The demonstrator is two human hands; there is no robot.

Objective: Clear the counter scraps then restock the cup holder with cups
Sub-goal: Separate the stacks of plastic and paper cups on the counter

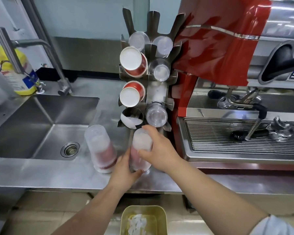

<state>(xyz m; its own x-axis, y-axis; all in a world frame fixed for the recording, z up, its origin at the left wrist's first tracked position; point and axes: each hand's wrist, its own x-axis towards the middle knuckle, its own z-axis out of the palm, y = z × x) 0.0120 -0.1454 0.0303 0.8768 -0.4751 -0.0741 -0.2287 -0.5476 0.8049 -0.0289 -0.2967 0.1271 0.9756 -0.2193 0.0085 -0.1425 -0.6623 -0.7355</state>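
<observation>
A steel cup holder stands upright on the counter with red paper cups in its left slots and clear plastic cups in its right slots. One lower left slot shows only a white edge inside. Just below the holder, both hands grip a stack of clear plastic cups. My right hand wraps its upper part and my left hand holds its base. A second stack of clear cups stands upside down on the counter to the left, apart from my hands.
A steel sink with a tap lies to the left, a yellow bottle behind it. A red espresso machine fills the right. Below the counter edge stands a yellowish bin with white scraps inside.
</observation>
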